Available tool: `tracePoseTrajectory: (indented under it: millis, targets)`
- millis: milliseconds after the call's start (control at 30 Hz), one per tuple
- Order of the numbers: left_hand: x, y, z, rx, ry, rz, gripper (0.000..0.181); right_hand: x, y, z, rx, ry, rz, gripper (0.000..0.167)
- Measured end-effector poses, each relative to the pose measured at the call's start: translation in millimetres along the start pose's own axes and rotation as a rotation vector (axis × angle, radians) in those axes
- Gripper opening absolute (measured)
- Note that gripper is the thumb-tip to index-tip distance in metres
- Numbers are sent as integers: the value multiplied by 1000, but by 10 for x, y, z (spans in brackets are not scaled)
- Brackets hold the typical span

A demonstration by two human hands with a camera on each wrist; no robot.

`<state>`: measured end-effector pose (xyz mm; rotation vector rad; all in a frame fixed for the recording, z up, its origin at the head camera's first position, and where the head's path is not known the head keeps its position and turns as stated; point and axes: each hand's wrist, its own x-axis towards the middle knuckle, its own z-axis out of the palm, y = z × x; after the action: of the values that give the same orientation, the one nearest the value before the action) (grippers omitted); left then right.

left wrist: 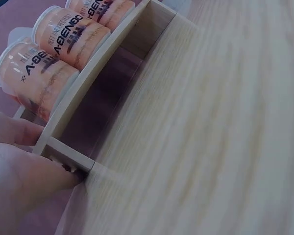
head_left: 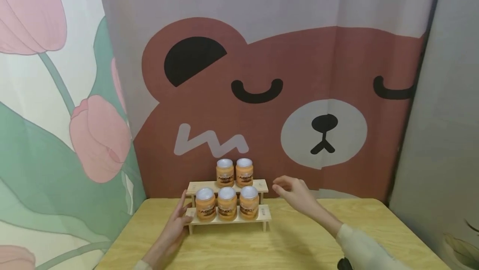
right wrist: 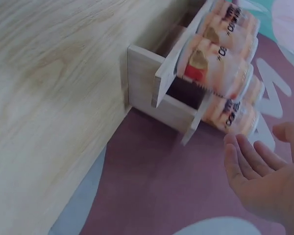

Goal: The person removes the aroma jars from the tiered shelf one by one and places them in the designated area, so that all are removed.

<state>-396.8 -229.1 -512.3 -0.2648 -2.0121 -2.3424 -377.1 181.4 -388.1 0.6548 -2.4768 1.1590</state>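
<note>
Five orange, white-topped jars (head_left: pixel 226 209) are stood upright on a two-tier wooden rack (head_left: pixel 264 212), three in front. All seem capped.

From my head I look forward and down, the wooden stand (head_left: pixel 265 213) farther off at lower centre; my tilted wrist views share it from nearer: upper left in the left one, upper right in the right.

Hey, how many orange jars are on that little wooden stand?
5. Upper tier: back-left jar, back-right jar. Lower tier: front-left jar, front-middle jar, front-right jar. None seems hidden.
</note>
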Motion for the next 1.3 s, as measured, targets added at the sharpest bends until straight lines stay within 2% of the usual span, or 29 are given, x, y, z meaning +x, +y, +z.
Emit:
tracePoseTrajectory:
  millis: [167,367,633,800,900,1000,1100,1300]
  targets:
    - [12,-23,32,-47,-1,-20,103,168,-43,91,17,-33,50,18]
    - [28,-19,46,-67,-10,-17,102,394,-79,129,41,-59,130,19]
    - [64,2,37,-66,7,-3,102,704,-131,224,40,-96,257,47]
    - [76,3,15,-61,18,-5,101,847,-130,399,-4,-100,319,70]
    - [56,-6,-3,-59,20,-10,102,896,-66,545,-11,-100,345,76]
    - [26,-15,-20,-49,16,-13,103,918,5,688,19,-90,345,74]
    - [21,-23,-18,-39,14,-19,104,933,64,784,108,-74,331,69]
    - [21,3,-18,-31,11,-10,102,969,137,905,226,-57,261,62]
